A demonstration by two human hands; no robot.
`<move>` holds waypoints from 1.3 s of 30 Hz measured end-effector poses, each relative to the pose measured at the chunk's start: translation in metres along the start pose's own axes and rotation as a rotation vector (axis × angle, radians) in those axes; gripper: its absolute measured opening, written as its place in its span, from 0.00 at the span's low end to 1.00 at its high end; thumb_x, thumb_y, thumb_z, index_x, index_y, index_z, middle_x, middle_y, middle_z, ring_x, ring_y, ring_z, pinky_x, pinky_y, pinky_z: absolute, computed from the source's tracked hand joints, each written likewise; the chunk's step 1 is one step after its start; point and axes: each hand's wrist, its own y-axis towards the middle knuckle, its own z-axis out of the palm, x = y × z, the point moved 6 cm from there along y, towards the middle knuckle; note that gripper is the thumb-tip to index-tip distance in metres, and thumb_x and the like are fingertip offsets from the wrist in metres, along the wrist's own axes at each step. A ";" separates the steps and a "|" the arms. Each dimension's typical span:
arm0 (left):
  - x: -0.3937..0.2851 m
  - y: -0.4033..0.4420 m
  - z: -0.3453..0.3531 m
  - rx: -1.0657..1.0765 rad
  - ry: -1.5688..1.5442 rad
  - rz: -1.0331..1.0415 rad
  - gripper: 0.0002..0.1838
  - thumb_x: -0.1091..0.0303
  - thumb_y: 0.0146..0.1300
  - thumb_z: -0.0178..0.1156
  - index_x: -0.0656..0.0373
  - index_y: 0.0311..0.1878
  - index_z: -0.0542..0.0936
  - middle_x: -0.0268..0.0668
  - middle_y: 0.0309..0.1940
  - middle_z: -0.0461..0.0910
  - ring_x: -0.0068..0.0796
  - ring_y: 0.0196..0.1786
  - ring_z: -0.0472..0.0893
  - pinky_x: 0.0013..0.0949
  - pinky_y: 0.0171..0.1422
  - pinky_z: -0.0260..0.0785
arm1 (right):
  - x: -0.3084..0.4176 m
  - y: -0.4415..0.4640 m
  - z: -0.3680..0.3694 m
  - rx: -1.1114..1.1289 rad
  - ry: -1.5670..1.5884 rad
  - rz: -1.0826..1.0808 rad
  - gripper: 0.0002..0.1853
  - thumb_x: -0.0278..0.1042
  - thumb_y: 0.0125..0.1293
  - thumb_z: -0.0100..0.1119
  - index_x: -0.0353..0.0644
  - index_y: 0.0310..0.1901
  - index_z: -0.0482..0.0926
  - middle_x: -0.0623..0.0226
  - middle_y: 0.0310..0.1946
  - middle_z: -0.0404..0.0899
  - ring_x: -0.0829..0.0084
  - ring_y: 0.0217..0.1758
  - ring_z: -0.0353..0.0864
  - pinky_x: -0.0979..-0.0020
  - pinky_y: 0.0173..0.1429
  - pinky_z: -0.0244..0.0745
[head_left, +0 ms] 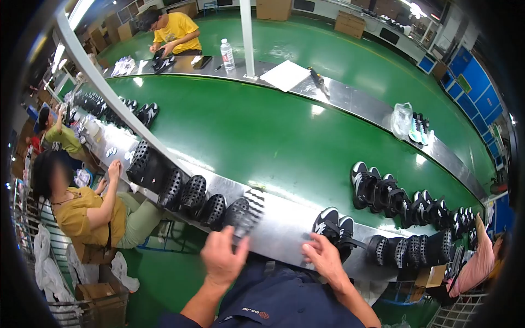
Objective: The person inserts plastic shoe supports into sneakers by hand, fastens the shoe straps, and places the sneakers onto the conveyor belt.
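My left hand point(224, 255) is over the near edge of the metal bench, thumb and fingers apart. Its fingertips are at the near end of a black perforated shoe-like piece point(237, 212), which is blurred; I cannot tell if they touch it. A black-and-white striped patch point(255, 203) shows beside that piece. My right hand point(326, 256) hovers at the bench edge, fingers loosely bent and nothing between them. Just beyond it stands a pair of black-and-white sneakers point(327, 223) with a strap sticking out to the right.
More black perforated pieces point(193, 191) line the bench to the left, others point(402, 250) to the right. Sneakers point(385, 191) stand on the green surface point(262, 131). A seated person in yellow point(90, 216) is at the left; a pink sleeve point(471, 265) shows at the right.
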 end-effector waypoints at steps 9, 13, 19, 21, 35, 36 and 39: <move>-0.082 0.033 0.113 0.495 -0.988 -0.214 0.18 0.66 0.63 0.72 0.62 0.54 0.84 0.38 0.44 0.85 0.35 0.45 0.84 0.35 0.53 0.77 | 0.018 -0.017 0.007 0.428 0.559 0.226 0.29 0.37 0.68 0.70 0.40 0.67 0.72 0.67 0.53 0.82 0.75 0.52 0.83 0.70 0.55 0.81; -0.108 0.023 0.173 1.045 -1.353 -0.433 0.10 0.77 0.70 0.64 0.65 0.52 0.86 0.33 0.43 0.88 0.22 0.48 0.84 0.29 0.59 0.76 | 0.030 -0.028 -0.007 0.217 -0.027 -0.063 0.34 0.52 0.74 0.64 0.33 0.70 0.69 0.55 0.50 0.84 0.65 0.53 0.87 0.64 0.56 0.80; -0.103 -0.030 0.224 0.903 -1.311 -0.704 0.06 0.80 0.68 0.61 0.65 0.45 0.85 0.37 0.39 0.87 0.24 0.41 0.83 0.29 0.51 0.77 | 0.022 -0.075 -0.039 -0.197 -0.891 -0.143 0.32 0.62 0.68 0.67 0.35 0.50 0.78 0.44 0.36 0.87 0.44 0.41 0.88 0.49 0.46 0.83; -0.109 -0.042 0.233 0.946 -1.326 -0.709 0.06 0.78 0.69 0.62 0.66 0.46 0.84 0.37 0.39 0.86 0.24 0.41 0.83 0.29 0.51 0.77 | 0.000 -0.077 -0.051 -0.239 -0.761 -0.132 0.30 0.61 0.68 0.68 0.35 0.46 0.78 0.45 0.31 0.86 0.42 0.37 0.88 0.48 0.43 0.83; -0.151 -0.032 0.276 0.862 -0.578 0.532 0.12 0.76 0.56 0.59 0.66 0.43 0.85 0.58 0.41 0.83 0.62 0.50 0.80 0.55 0.57 0.75 | -0.078 0.021 -0.056 -0.605 -1.062 -0.116 0.14 0.38 0.68 0.64 0.35 0.40 0.74 0.48 0.26 0.85 0.49 0.29 0.89 0.52 0.35 0.85; -0.146 -0.027 0.281 0.847 -0.548 0.482 0.13 0.76 0.56 0.58 0.66 0.44 0.85 0.59 0.41 0.83 0.62 0.51 0.80 0.56 0.58 0.75 | -0.068 0.024 -0.047 -0.670 -1.042 -0.225 0.13 0.37 0.68 0.64 0.35 0.40 0.74 0.47 0.27 0.85 0.48 0.30 0.88 0.52 0.35 0.85; -0.120 -0.013 0.283 0.969 -0.445 0.391 0.11 0.74 0.58 0.57 0.67 0.41 0.84 0.61 0.41 0.83 0.63 0.50 0.80 0.55 0.60 0.75 | -0.064 0.012 -0.031 -0.583 -0.964 -0.398 0.14 0.34 0.66 0.67 0.35 0.42 0.73 0.48 0.32 0.83 0.48 0.34 0.87 0.51 0.36 0.82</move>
